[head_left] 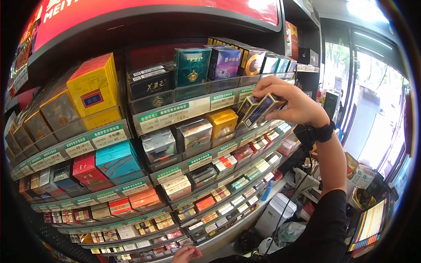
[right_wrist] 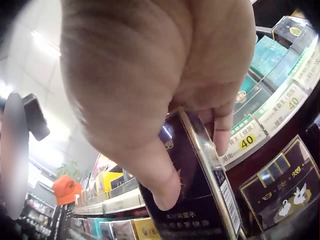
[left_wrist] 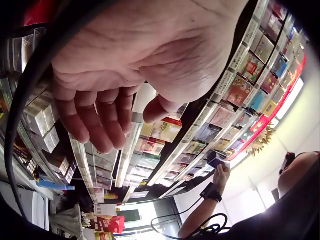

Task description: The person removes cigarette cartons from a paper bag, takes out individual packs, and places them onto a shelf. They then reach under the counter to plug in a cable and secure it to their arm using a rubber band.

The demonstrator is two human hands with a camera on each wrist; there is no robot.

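Observation:
My right hand (head_left: 291, 98) grips a dark cigarette pack with gold edges (head_left: 262, 110), thumb on one face and fingers on the other. Up close in the right wrist view, the held pack (right_wrist: 187, 200) tilts over the shelf and shows a barcode on its side. Beside it stands another dark pack with white swans (right_wrist: 290, 197). In the head view a second dark pack (head_left: 246, 105) lies right against the held one. Low at the bottom edge of the head view is my left hand (head_left: 186, 254); its fingers (left_wrist: 102, 117) hang loosely curled with nothing in them.
Tiered shelves with price labels (head_left: 163, 111) carry several rows of cigarette packs. A yellow pack (head_left: 222, 122) sits left of the held one, and a teal pack (head_left: 192, 68) stands above. A monitor (head_left: 370, 223), a white bin (head_left: 280, 212) and a cable (head_left: 287, 206) are at lower right.

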